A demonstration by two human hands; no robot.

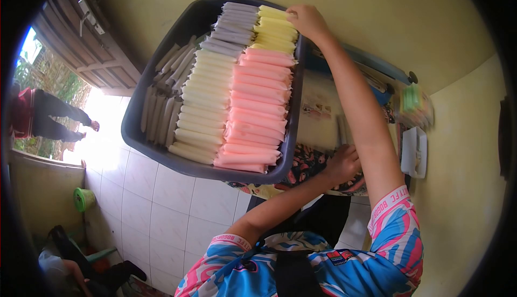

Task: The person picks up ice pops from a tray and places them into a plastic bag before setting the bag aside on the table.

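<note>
A large dark tub [134, 135] holds rows of filled plastic tubes that look like ice pops. My right hand [308, 21] is at its far right corner, fingers pinched at the end of a yellow ice pop [273, 23]. Purple ice pops [235, 25] lie beside the yellow ones. Nearer to me are pink ice pops [257, 111] and cream ice pops [203, 108]; greyish-white ones [161, 108] fill the left side. My left hand [344, 165] is low, right of the tub, fingers curled beside a clear plastic bag [318, 111]. What it grips is hidden.
The tub stands on a dark patterned cloth [309, 162]. To the right are a white box [413, 151] and a pack with green contents [414, 102]. A person [59, 111] stands outside the open door [89, 38]; another person [70, 270] sits at lower left.
</note>
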